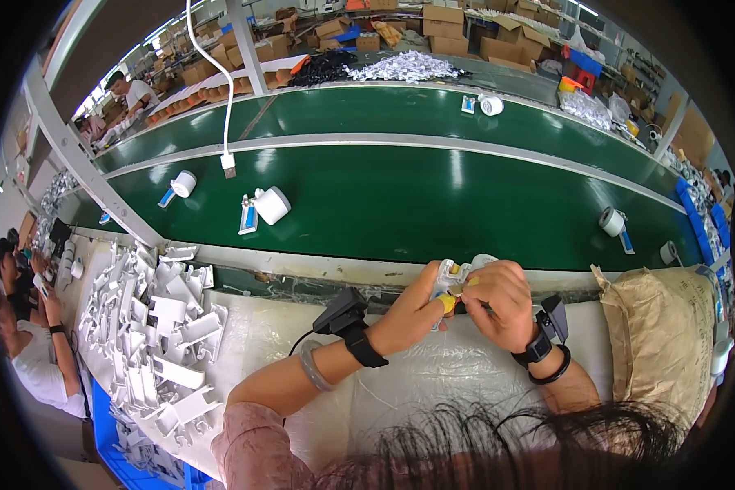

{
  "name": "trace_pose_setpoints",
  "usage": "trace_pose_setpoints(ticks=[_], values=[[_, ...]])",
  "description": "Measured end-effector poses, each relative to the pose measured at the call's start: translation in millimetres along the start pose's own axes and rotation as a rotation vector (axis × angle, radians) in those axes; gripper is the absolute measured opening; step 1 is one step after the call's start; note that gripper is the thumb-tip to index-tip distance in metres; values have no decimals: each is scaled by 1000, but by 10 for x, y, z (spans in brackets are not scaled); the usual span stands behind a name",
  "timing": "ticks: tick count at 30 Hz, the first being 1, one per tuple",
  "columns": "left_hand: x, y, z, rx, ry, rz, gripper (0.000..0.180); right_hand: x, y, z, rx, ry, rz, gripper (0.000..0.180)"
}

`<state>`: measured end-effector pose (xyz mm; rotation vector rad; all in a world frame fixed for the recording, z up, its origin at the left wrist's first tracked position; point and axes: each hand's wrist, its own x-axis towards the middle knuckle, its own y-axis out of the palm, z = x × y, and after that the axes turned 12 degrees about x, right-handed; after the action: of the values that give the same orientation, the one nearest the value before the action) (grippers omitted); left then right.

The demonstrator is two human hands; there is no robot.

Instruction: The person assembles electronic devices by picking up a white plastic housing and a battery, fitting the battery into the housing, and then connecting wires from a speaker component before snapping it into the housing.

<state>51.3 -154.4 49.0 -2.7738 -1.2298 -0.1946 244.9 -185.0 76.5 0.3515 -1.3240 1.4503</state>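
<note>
Both hands meet at the far edge of the tabletop (400,384), pinching one small white plastic part (449,276) between them: the left hand (412,306) has its grip pressed shut on the part's lower side, a yellow cap on the fingertip (447,303), while the right hand (498,298) curls over it from the other side with its fingers pressed together on the part's top end, where another yellow fingertip cap shows. The part sits just above the tabletop's edge, right beside the conveyor belt (433,204). Each wrist carries a black strap with a small black device clipped on — the left one (343,312) trails a thin cable, and a pale bangle (312,366) sits lower on that forearm; the right wrist adds a dark bangle (554,371). The tabletop is covered with clear plastic sheet. To the left lies a heap of white plastic brackets (159,327), well apart from the hands; to the right stands a brown sack (665,335). On the green belt beyond, a white round unit (271,204) lies beside a small blue and white piece, with similar ones (183,183) spaced along it. A white cable with a plug (228,162) hangs above the belt — other people work at the far left
</note>
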Motion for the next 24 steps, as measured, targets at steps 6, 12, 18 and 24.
trace_pose_setpoints(ticks=[6,12,18,24], values=[[-8,28,-12,52,-9,-22,40,-5,5,-7,-32,-18,-23,22],[-10,45,-36,34,-4,-2,41,-39,-3,-19,-38,-22,-24,24],[-17,61,-23,14,4,-23,44,-34,6,-11,-37,-25,-19,25],[-1,64,-46,-16,27,-1,44,-29,0,-10,-25,-17,-14,25]])
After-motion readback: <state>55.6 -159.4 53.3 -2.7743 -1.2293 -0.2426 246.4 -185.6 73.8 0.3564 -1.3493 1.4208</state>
